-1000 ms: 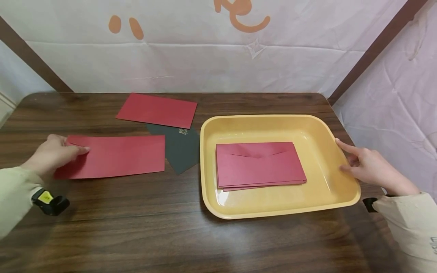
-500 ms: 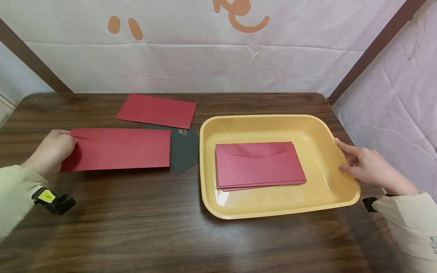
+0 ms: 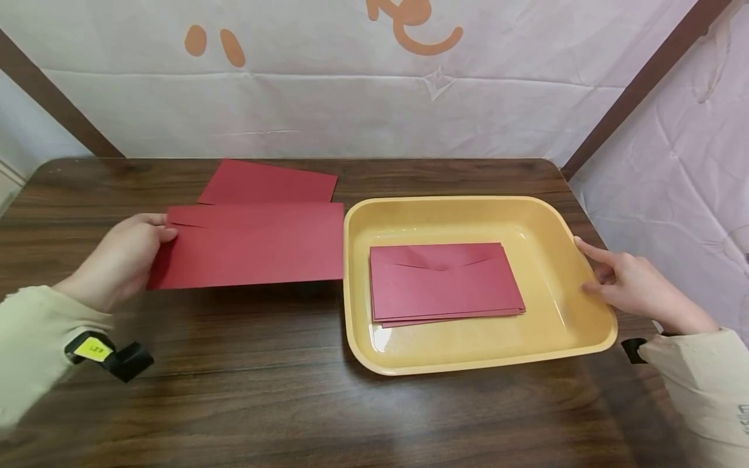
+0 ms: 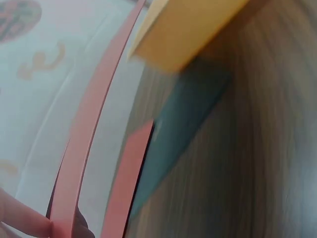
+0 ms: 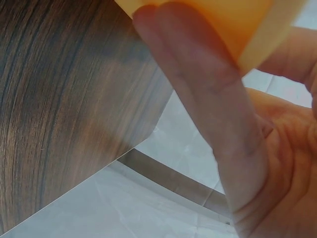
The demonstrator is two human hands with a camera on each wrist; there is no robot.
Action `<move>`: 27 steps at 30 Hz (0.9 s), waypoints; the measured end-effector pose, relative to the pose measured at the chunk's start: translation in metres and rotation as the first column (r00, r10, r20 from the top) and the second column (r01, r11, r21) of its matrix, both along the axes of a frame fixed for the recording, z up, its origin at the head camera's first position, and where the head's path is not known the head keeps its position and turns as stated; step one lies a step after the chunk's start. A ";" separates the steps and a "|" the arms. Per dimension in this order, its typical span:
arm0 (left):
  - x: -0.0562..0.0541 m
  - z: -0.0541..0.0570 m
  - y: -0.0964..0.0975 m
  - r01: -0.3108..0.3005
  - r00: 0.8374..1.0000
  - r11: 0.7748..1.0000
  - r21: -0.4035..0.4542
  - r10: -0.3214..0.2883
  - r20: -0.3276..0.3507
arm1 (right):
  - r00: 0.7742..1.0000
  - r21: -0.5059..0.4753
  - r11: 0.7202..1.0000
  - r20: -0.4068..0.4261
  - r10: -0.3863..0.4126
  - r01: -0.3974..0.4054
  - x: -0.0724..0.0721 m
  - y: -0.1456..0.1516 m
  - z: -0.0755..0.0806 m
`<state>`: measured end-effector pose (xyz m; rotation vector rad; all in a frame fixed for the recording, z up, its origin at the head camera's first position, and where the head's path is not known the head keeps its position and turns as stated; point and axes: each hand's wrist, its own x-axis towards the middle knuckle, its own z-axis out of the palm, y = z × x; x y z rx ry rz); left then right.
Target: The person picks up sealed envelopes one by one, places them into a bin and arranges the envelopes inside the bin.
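Observation:
In the head view my left hand (image 3: 129, 257) pinches the left end of a red envelope (image 3: 257, 244), lifted above the table. The envelope's right edge is at the left rim of a yellow tray (image 3: 480, 364); whether they touch I cannot tell. The left wrist view has the held envelope (image 4: 91, 124) nearly edge-on, between thumb and fingers. My right hand (image 3: 638, 286) grips the tray's right rim, and the right wrist view shows fingers (image 5: 208, 94) against its outer wall. Inside the tray lies a small stack of red envelopes (image 3: 445, 283).
Behind the held envelope, another red envelope (image 3: 263, 183) lies on the wooden table (image 3: 292, 403). It overlaps a dark green envelope (image 4: 178, 124), seen in the left wrist view and hidden in the head view. A white cloth (image 3: 328, 110) hangs behind the table.
My left hand has raised the red envelope off the table and carried it right and slightly away, now covering the dark green one. The right hand and tray have stayed put.

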<state>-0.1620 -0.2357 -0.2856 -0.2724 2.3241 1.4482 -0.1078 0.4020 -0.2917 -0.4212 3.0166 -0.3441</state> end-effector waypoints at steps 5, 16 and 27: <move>0.005 0.001 0.032 0.070 0.997 0.994 0.084 -0.071 0.018 | 1.000 -0.008 1.000 -0.003 0.005 -0.005 0.001 0.000 0.000; 0.011 0.003 0.088 0.185 0.983 0.970 0.157 -0.182 -0.034 | 1.000 -0.022 1.000 0.001 0.003 -0.003 0.000 0.001 0.002; 0.012 0.014 0.140 0.291 0.957 0.936 0.199 -0.284 -0.064 | 1.000 -0.023 1.000 0.018 0.000 0.001 -0.001 0.000 0.001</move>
